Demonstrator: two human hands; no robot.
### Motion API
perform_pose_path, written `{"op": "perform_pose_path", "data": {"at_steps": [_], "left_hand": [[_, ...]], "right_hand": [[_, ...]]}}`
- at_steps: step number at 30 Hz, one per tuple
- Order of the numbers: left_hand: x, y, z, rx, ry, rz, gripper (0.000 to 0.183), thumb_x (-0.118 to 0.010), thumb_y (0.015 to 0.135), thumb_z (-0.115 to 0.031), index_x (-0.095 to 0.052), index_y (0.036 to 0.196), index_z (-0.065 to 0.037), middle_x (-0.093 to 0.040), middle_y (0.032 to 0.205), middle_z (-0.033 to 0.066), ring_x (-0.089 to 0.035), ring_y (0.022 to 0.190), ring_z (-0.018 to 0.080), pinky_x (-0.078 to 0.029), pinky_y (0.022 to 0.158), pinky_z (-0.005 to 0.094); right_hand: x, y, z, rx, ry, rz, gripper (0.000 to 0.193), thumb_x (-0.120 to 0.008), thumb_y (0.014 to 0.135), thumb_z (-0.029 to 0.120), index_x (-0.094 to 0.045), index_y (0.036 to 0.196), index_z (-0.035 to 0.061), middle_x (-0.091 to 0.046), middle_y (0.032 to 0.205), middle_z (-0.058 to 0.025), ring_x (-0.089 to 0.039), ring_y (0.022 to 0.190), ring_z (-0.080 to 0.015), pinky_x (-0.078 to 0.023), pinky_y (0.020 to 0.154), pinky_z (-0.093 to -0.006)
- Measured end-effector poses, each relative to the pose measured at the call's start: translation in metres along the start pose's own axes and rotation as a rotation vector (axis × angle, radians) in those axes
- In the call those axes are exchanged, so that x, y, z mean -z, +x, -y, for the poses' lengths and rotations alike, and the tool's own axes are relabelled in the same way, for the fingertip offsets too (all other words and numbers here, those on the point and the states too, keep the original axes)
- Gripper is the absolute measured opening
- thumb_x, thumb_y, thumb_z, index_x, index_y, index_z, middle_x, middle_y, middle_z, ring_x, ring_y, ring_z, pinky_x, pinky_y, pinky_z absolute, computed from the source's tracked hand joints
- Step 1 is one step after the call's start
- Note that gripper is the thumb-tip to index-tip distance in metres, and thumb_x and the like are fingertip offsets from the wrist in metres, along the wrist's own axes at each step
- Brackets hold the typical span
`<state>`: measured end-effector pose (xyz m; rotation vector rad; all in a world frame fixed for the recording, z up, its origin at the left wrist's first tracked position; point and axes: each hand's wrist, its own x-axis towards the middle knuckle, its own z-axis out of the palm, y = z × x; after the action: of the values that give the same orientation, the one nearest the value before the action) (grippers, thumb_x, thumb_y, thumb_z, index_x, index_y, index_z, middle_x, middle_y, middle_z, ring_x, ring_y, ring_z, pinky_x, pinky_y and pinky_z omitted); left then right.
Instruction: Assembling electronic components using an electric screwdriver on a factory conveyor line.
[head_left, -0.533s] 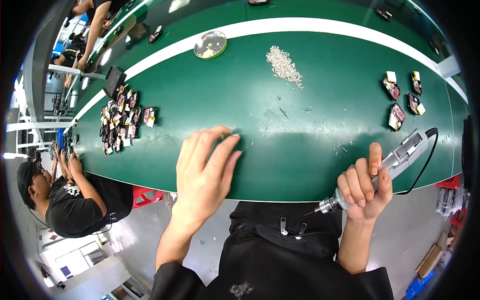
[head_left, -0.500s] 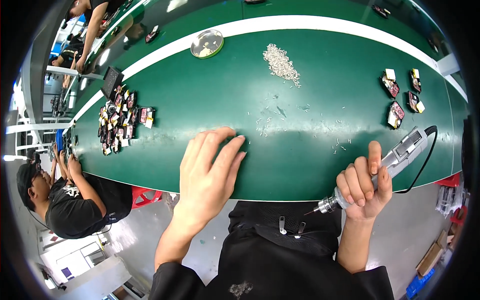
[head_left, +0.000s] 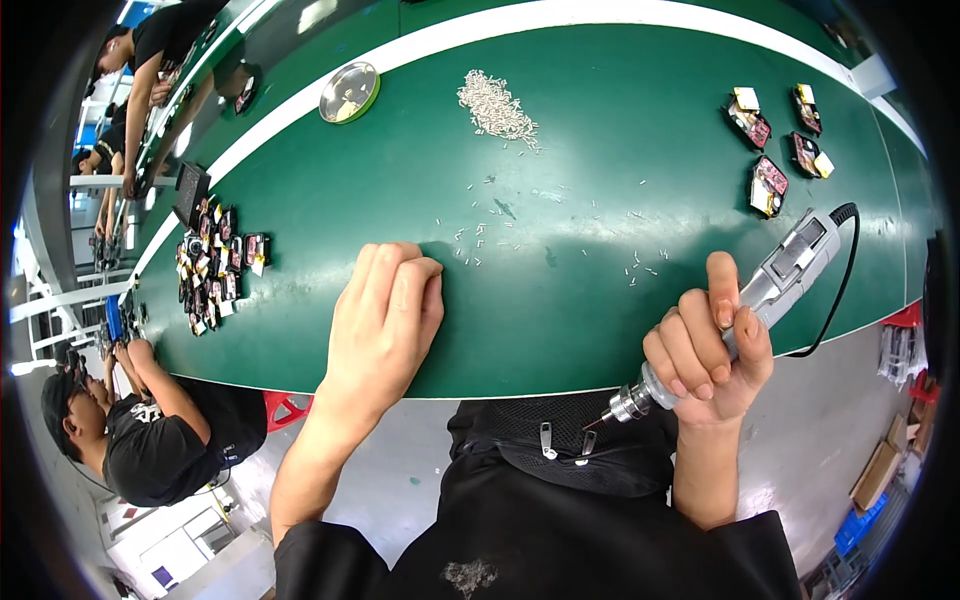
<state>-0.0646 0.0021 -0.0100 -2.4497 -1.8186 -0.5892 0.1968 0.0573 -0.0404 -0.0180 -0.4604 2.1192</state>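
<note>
A: Where's the driver (head_left: 793, 258)?
B: Right side, lower half of frame, on a slant. Cord (head_left: 846, 213) at the upper end; chuck (head_left: 630, 402) and thin bit (head_left: 594, 424) point lower left, over dark clothing.
A: Grip?
B: Right hand (head_left: 708, 350) wraps the barrel, fingers mostly closed, one finger standing up.
A: Handling?
B: Probably some weight, stiff, casing perhaps a little slippery. Bit looks the fragile part. I'd hold by the barrel, clear of the chuck; cord may tug.
A: Left hand (head_left: 385, 315)?
B: Left of centre, over the table (head_left: 560, 330). Fingers curled under, nearly closed; tips hidden, cannot tell whether they pinch anything.
A: Farther out?
B: Loose screws (head_left: 480, 229) mid-frame, heap (head_left: 497, 107) top centre. Four units (head_left: 768, 188) upper right, pile (head_left: 208, 270) at left below a black tray (head_left: 190, 195). Round dish (head_left: 366, 108), upper left.
</note>
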Motion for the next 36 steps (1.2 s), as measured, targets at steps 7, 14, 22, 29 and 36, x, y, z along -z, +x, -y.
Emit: {"op": "perform_pose_path", "data": {"at_steps": [7,14,22,29,36], "left_hand": [[-0.01,-0.009,-0.023,0.173,-0.185,-0.068,0.008,-0.052,0.084,0.008,-0.046,0.086,0.002,-0.052,0.085,0.0126,-0.049,0.07,0.0217,-0.042,0.064,0.0313],[-0.012,-0.027,-0.071,0.496,-1.194,-0.119,0.024,-0.048,0.096,-0.019,-0.047,0.081,-0.001,-0.05,0.077,0.011,-0.046,0.065,0.0147,-0.038,0.058,0.0263],[-0.018,-0.033,-0.097,0.574,-1.851,-0.132,0.021,-0.048,0.098,-0.016,-0.054,0.087,0.001,-0.055,0.082,0.0108,-0.046,0.065,0.0093,-0.04,0.06,0.0216],[-0.022,-0.033,-0.096,0.569,-1.905,-0.102,0.022,-0.048,0.098,-0.018,-0.054,0.088,0.001,-0.054,0.081,0.0087,-0.045,0.064,0.0081,-0.039,0.057,0.021],[-0.02,-0.028,-0.098,0.587,-1.909,-0.068,0.021,-0.048,0.098,-0.016,-0.053,0.087,0.001,-0.053,0.08,0.0074,-0.045,0.064,0.0075,-0.039,0.058,0.0207]], "right_hand": [[-0.005,0.001,-0.001,0.023,-0.056,-0.035,0.01,-0.047,0.094,0.016,-0.044,0.09,0.0071,-0.038,0.051,0.0025,-0.04,0.039,-0.0087,-0.04,0.046,-0.0269],[-0.04,0.012,-0.006,0.184,-0.13,-0.039,0.014,-0.045,0.097,0.021,-0.043,0.092,0.008,-0.039,0.053,0.0022,-0.04,0.043,-0.0088,-0.039,0.048,-0.0263],[-0.058,0.016,-0.001,0.314,-0.117,0.003,0.017,-0.046,0.097,0.021,-0.045,0.094,0.0039,-0.039,0.053,0.0006,-0.04,0.044,-0.0103,-0.04,0.05,-0.0274],[-0.058,0.015,-0.006,0.351,-0.091,-0.046,0.016,-0.046,0.097,0.02,-0.045,0.094,0.004,-0.039,0.053,0.001,-0.04,0.043,-0.0091,-0.04,0.049,-0.0258],[-0.055,0.016,-0.004,0.339,-0.103,-0.038,0.015,-0.046,0.097,0.019,-0.045,0.094,0.0039,-0.04,0.053,0.0009,-0.041,0.042,-0.009,-0.04,0.048,-0.0257]]}}
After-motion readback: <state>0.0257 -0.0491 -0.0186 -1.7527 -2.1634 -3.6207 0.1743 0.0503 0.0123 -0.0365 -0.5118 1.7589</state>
